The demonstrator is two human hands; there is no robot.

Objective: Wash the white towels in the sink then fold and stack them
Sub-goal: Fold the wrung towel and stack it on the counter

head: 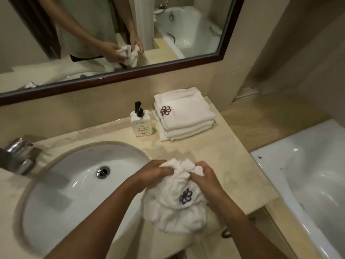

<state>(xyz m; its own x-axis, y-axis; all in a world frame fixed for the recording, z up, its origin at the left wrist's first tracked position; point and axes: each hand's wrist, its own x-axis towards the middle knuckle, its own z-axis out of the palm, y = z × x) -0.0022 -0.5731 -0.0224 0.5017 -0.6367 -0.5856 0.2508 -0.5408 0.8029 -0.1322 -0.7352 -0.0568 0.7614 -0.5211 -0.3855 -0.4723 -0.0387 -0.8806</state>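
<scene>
Both the left hand (158, 170) and right hand (204, 174) grip the bunched white towel (175, 208) with fingers curled, over the desk (214, 161) just right of the sink (74, 184).

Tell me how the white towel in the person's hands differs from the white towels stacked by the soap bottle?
The bunched white towel is crumpled and twisted, gripped by the left hand and right hand; the folded white towels in the stack lie flat and squared, untouched. The bunched one hangs at the counter's front edge beside the sink; the stack sits at the back near the white pump bottle. Both show a dark flower emblem.
</scene>
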